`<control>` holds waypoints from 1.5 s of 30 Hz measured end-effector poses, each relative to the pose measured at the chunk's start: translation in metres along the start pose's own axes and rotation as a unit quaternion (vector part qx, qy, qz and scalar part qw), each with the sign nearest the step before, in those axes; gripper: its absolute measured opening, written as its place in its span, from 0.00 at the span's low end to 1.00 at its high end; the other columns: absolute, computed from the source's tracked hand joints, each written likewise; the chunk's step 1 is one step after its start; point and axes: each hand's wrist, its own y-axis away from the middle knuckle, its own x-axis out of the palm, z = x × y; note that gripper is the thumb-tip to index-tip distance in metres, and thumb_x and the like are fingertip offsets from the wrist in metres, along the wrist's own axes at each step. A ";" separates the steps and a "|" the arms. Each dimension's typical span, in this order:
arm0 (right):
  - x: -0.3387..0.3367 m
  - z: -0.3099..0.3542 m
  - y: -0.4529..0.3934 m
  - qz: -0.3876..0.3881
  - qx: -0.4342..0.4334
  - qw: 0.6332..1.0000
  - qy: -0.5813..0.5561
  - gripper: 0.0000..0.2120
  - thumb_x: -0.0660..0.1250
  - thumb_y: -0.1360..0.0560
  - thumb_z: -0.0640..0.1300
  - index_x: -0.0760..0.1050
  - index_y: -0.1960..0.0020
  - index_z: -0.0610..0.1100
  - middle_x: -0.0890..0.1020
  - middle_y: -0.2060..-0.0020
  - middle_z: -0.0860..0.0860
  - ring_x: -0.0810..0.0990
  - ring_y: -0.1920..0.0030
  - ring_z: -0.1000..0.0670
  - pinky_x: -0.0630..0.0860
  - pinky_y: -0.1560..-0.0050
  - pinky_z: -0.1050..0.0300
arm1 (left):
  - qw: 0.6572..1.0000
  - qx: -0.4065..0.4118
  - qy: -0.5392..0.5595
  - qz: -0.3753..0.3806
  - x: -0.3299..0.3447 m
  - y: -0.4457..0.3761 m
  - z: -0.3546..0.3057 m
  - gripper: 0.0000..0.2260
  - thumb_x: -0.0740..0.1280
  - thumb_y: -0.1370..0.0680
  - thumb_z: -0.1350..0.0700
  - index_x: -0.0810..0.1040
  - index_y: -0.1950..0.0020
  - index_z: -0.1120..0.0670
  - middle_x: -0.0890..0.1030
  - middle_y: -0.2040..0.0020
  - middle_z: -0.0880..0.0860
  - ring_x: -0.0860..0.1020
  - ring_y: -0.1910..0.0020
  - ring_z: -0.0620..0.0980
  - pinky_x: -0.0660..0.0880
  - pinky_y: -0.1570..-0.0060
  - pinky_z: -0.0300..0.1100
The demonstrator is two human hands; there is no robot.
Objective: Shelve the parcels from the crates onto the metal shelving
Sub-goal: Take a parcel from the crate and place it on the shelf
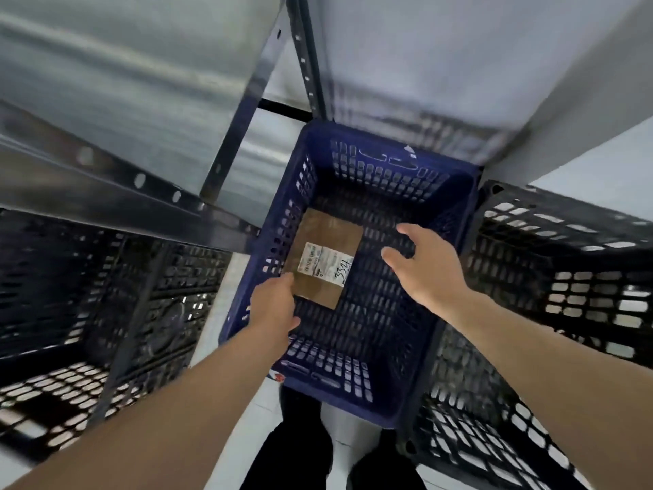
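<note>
Where the parcel (323, 258) lies, left hand (274, 305) touching it, right-hand fingers (406, 229) spread.

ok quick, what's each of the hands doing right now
Left hand: at the near edge of the brown parcel; grip cannot be told.
Right hand: open, fingers spread, holding nothing.

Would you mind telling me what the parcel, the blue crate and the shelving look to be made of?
The parcel looks like plain brown cardboard, matt, with a white printed paper label. The blue crate appears to be moulded plastic, slightly glossy, its walls and floor pierced in a regular grid. The shelving seems to be metal: dark painted uprights with punched holes, and pale grey boards with a dull sheen.
</note>
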 end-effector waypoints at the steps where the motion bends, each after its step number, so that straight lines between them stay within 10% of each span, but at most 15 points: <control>1: 0.012 -0.006 -0.012 0.006 -0.001 1.000 0.006 0.28 0.65 0.20 0.56 0.65 0.22 0.49 0.70 0.26 0.50 0.76 0.35 0.47 0.69 0.33 0.52 | 1.000 -0.007 0.008 -0.002 0.005 -0.016 0.006 0.12 0.63 0.18 0.53 0.76 0.37 0.56 0.76 0.40 0.53 0.74 0.39 0.57 0.73 0.52 0.50; 9: 0.095 -0.029 -0.095 0.047 -0.044 0.997 0.029 0.29 0.68 0.22 0.53 0.68 0.24 0.46 0.72 0.28 0.47 0.71 0.28 0.46 0.67 0.31 0.53 | 0.997 -0.044 0.031 -0.049 0.035 -0.116 0.047 0.08 0.62 0.17 0.51 0.73 0.54 0.52 0.70 0.58 0.51 0.69 0.59 0.52 0.70 0.58 0.47; 15: 0.136 -0.036 -0.152 0.105 -0.045 0.987 0.111 0.44 0.73 0.27 0.54 0.54 0.18 0.47 0.54 0.19 0.45 0.52 0.19 0.41 0.56 0.21 0.42 | 0.994 -0.091 0.060 0.020 0.044 -0.158 0.070 0.11 0.63 0.19 0.48 0.77 0.40 0.51 0.80 0.48 0.50 0.76 0.52 0.52 0.73 0.50 0.51; 23: 0.143 -0.056 -0.155 0.062 0.073 0.993 0.073 0.34 0.72 0.26 0.56 0.66 0.26 0.46 0.69 0.31 0.40 0.74 0.34 0.37 0.71 0.34 0.47 | 0.989 -0.092 0.101 0.062 0.052 -0.158 0.080 0.16 0.63 0.19 0.53 0.71 0.31 0.49 0.80 0.39 0.51 0.77 0.42 0.51 0.70 0.44 0.51; 26: 0.125 -0.070 -0.148 0.024 0.136 0.989 0.055 0.31 0.64 0.26 0.64 0.74 0.33 0.43 0.74 0.36 0.38 0.77 0.41 0.37 0.73 0.42 0.50 | 0.990 -0.052 0.112 0.064 0.060 -0.147 0.071 0.17 0.62 0.20 0.60 0.69 0.32 0.51 0.81 0.41 0.54 0.79 0.46 0.51 0.74 0.55 0.47; 31: 0.123 -0.078 -0.133 0.015 0.265 0.960 -0.084 0.32 0.58 0.22 0.64 0.76 0.36 0.37 0.80 0.41 0.41 0.76 0.49 0.41 0.70 0.49 0.52 | 0.995 0.090 0.005 0.043 0.075 -0.141 0.046 0.16 0.66 0.24 0.59 0.77 0.37 0.48 0.77 0.36 0.56 0.80 0.43 0.54 0.78 0.42 0.53; 37: 0.149 -0.078 -0.111 0.097 0.312 0.925 -0.194 0.38 0.63 0.23 0.66 0.63 0.23 0.41 0.73 0.29 0.43 0.74 0.32 0.39 0.71 0.32 0.48 | 0.923 0.299 -0.243 0.001 0.078 -0.145 0.018 0.27 0.63 0.22 0.63 0.64 0.22 0.53 0.62 0.27 0.53 0.69 0.34 0.51 0.64 0.38 0.38; 45: 0.134 -0.076 -0.129 -0.021 0.070 0.997 0.021 0.53 0.78 0.31 0.56 0.48 0.19 0.48 0.53 0.19 0.45 0.54 0.20 0.42 0.59 0.23 0.37 | 0.943 0.265 -0.201 0.003 0.074 -0.162 0.000 0.31 0.66 0.21 0.62 0.65 0.22 0.41 0.64 0.28 0.49 0.69 0.41 0.43 0.63 0.41 0.34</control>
